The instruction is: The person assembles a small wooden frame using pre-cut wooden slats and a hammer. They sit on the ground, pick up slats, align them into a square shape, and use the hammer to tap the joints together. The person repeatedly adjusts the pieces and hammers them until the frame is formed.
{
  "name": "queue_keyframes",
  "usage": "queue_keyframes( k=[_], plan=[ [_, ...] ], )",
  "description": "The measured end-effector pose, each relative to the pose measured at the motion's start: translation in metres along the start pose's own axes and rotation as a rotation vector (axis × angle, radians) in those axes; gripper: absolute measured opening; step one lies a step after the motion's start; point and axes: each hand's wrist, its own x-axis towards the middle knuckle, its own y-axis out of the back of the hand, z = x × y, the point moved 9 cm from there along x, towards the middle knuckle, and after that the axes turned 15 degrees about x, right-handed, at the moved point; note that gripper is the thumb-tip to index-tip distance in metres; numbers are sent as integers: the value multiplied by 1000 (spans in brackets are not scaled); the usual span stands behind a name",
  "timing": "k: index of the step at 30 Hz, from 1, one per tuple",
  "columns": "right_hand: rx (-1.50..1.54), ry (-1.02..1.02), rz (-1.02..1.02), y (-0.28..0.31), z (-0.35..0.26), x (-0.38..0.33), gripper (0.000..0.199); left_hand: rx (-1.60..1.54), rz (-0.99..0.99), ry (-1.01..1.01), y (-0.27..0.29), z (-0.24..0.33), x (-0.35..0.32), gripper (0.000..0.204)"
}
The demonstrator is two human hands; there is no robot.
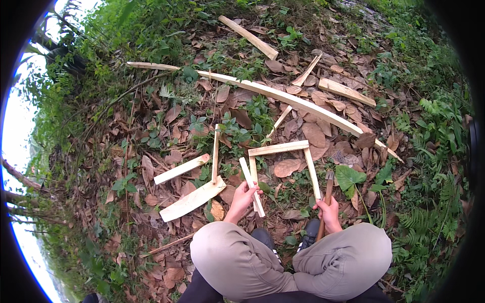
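Head view — your left hand (244,198) pinches a pale stick (247,173) by its middle, maybe to steady it; a square wooden arch (278,148) lies just ahead — your right hand (330,214) curls round a brown rod (328,192), maybe for a firm grip.

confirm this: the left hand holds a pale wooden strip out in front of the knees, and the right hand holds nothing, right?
Not quite: the right hand is not empty. The head view shows its fingers closed around a brown rod-like handle. The left hand does hold a pale wooden strip in front of the knees.
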Motion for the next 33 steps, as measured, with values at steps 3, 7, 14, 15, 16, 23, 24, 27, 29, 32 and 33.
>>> queue_keyframes(
  k=[3,7,14,15,16,23,24,27,29,32,33],
  plan=[
    [12,7,-4,0,-4,-7,20,119,145,-8,10,12,3,22],
    [13,35,5,6,-9,-10,21,-36,68,11,-4,12,-2,27],
    [10,54,-62,-8,-4,-2,23,111,49,-48,-3,14,-10,35],
    [11,60,-73,-11,-3,-2,23,57,37,-48,-7,17,-12,35],
    [15,86,-151,-18,1,0,26,43,20,-25,-13,19,-13,34],
    [-66,65,-439,-86,19,-21,46,87,10,-107,-55,34,-16,42],
    [-102,23,-409,-85,25,-21,46,105,14,-101,-59,33,-17,42],
    [-102,10,-391,-80,28,-22,43,130,20,-62,-63,34,-22,44],
    [-145,34,-345,-71,28,-18,40,211,46,-51,-58,38,-23,45],
    [-137,65,-280,-48,25,-8,40,510,195,-144,-24,62,-21,41],
    [-119,74,-267,-42,24,-6,40,692,403,-324,8,70,-11,36]
  ],
)
